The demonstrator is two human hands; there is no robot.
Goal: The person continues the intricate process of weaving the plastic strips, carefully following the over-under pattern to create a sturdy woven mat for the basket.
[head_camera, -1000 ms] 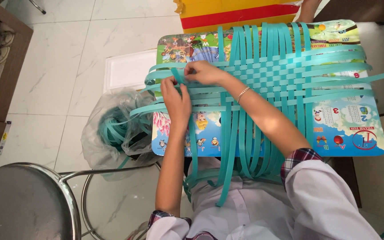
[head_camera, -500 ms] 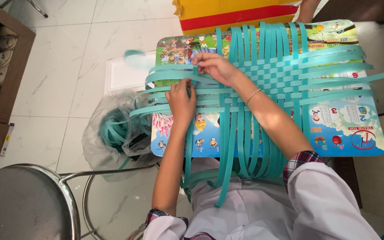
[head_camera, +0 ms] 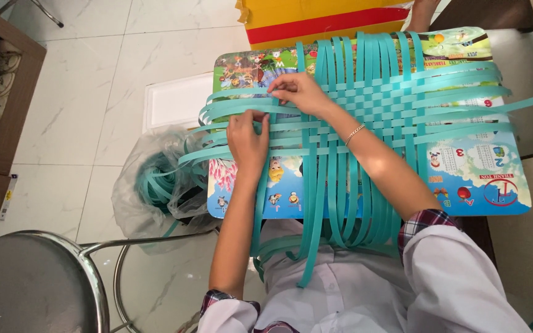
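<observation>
I see my left hand (head_camera: 248,137) pressing flat, open, on teal strips (head_camera: 365,98); my right hand (head_camera: 300,92) pinches one strip. Loosening either could let the weave slide apart.

Pale marble-tiled floor (head_camera: 87,80), brown wooden shelf (head_camera: 7,117) at left, round metal stool (head_camera: 32,283).

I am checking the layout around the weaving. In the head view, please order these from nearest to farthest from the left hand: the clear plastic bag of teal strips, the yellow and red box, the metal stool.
From the left hand:
1. Clear plastic bag of teal strips, on the floor just beside the board's left edge.
2. Yellow and red box, beyond the board's far edge.
3. Metal stool, at the bottom left corner.
</observation>
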